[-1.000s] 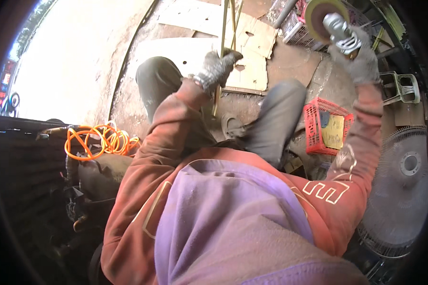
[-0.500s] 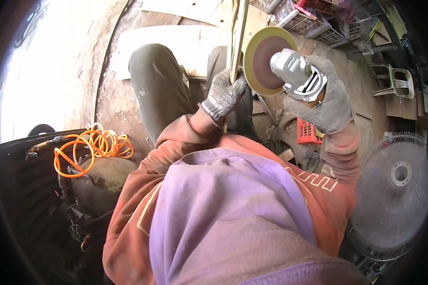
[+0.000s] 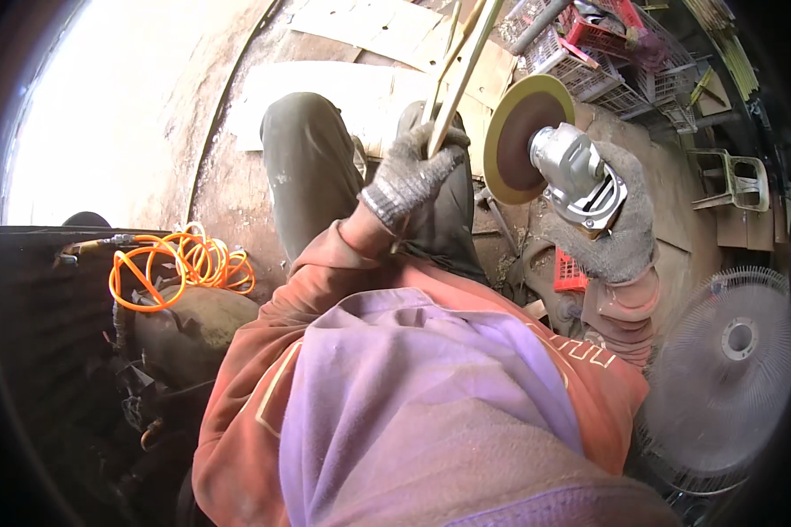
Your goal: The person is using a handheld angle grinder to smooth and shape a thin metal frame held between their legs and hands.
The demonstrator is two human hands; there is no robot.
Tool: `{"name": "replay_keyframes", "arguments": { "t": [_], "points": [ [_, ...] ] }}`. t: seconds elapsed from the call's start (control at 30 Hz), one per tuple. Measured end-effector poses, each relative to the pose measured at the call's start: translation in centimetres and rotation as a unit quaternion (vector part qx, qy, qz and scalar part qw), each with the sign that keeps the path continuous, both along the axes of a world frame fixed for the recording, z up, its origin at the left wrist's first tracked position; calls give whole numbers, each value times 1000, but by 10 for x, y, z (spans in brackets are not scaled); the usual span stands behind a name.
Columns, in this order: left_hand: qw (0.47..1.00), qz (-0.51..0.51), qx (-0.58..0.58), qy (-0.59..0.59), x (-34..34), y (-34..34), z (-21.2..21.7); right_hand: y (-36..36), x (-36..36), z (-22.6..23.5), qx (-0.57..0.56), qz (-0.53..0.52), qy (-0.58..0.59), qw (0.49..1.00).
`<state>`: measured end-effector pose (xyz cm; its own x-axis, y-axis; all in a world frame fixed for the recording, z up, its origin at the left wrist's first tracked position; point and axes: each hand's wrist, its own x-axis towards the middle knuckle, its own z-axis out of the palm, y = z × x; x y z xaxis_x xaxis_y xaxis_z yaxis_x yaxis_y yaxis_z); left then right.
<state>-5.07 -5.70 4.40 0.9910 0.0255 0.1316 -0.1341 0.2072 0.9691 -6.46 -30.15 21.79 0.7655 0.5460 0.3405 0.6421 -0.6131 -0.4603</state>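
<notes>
My left hand (image 3: 416,173), in a grey knit glove, is closed around a few long, thin, pale strips (image 3: 464,77). They rise from the fist and spread apart toward the top; their material is hard to make out. In my gloved right hand (image 3: 622,230) is an angle grinder (image 3: 573,167) with a silver head, gripped by its body. Its broad round disc (image 3: 504,145), yellow at the rim and brown inside, faces the strips with a small gap between. Whether the disc is spinning I cannot tell.
Flat cardboard (image 3: 387,31) lies on the floor ahead. Plastic crates (image 3: 589,66) are piled at the far right, near a pale stool (image 3: 736,180). A large caged fan (image 3: 721,395) stands at my right. On the left, a coiled orange hose (image 3: 185,263) rests over a rounded tank (image 3: 206,321).
The strips, bunched nearly upright before, now lean right and fan apart. My left fist has turned slightly. The whole view has shifted a little; the grinder remains in my right hand.
</notes>
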Motion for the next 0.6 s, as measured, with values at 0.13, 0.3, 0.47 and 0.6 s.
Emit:
{"name": "replay_keyframes", "arguments": {
  "t": [0.13, 0.3, 0.47, 0.6],
  "points": [
    [998, 34, 54, -20, 41, 21, 42, -11, -12, -1, -1, -12, 20, 1000],
    [988, 24, -95, -121, 99, 45, 71, -31, -25, -12, 36, -39, 40, 998],
    [981, 49, 58, -177, 174, 56, 41, -31, -26, -19, 45, -53, 36, 997],
    [968, 70, 156, -185, 190, 36, 37, -25, -24, -15, 17, -28, 39, 999]
  ]
}}
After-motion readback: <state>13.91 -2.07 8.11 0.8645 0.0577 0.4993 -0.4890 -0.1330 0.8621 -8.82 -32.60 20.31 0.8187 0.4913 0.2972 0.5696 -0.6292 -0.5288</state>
